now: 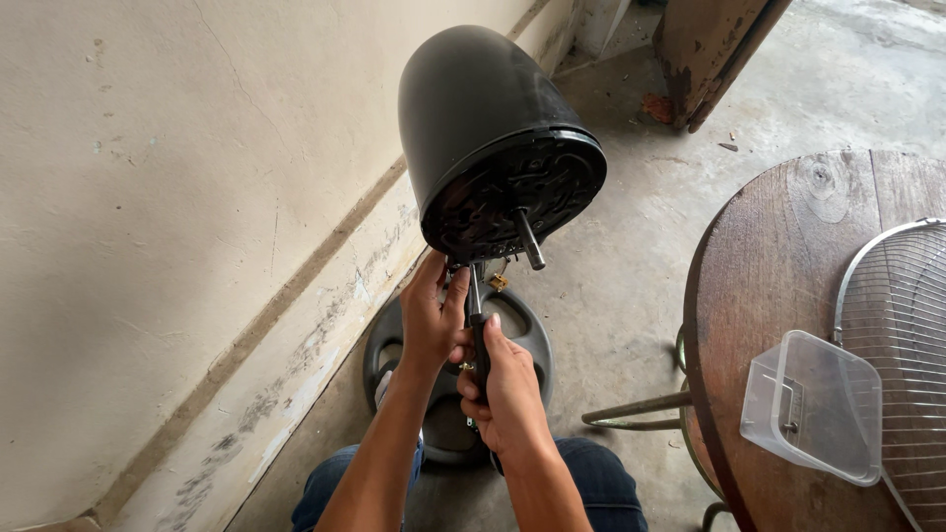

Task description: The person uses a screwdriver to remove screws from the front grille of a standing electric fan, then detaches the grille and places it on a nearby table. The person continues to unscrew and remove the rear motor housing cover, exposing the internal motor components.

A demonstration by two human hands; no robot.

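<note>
A black fan motor housing (473,108) stands on its pole, its open front face with a metal shaft (528,239) turned toward me. My right hand (507,389) grips a screwdriver (476,315) with a black handle, its tip pointing up into the neck joint just under the housing. My left hand (431,315) holds the neck beside the screwdriver's shaft, fingers curled at the joint. The round dark fan base (522,325) lies on the floor below my hands.
A plastered wall runs along the left. At the right is a round wooden table (778,276) with a clear plastic container (813,404) and a wire fan grille (902,335) on it. A wooden door frame (709,59) stands at the back. Concrete floor beneath.
</note>
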